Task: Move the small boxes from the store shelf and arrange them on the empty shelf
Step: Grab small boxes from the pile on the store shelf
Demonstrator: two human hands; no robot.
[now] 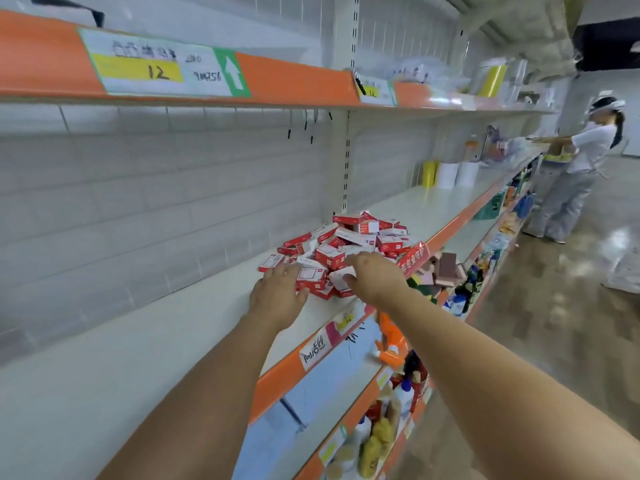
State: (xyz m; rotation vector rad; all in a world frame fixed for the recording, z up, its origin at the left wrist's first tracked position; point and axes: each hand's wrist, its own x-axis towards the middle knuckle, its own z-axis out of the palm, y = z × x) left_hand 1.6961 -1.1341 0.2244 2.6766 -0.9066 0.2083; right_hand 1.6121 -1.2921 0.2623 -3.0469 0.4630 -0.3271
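Two bare hands reach over one long white shelf (114, 341) with an orange front edge, toward a single loose heap of small boxes (349, 247), red and white, too jumbled to count exactly but well over a dozen. Leftmost, the left hand (278, 294) lies palm down with its fingers straight and spread, the fingertips touching the near-left boxes of the heap and gripping none. Just beside it, the right hand (372, 275) hovers over the near-right boxes with fingers loosely bent; whether it pinches a box cannot be told, since the fingertips are blurred. One white label (315, 348) with handwriting hangs on the shelf edge below the hands, and one red tag (414, 258) sits on the edge right of the heap. Farther right on the same shelf stand one yellow roll (429, 173) and two white rolls (457, 174). At the far right, one other person (575, 168) in white stands at the shelving.
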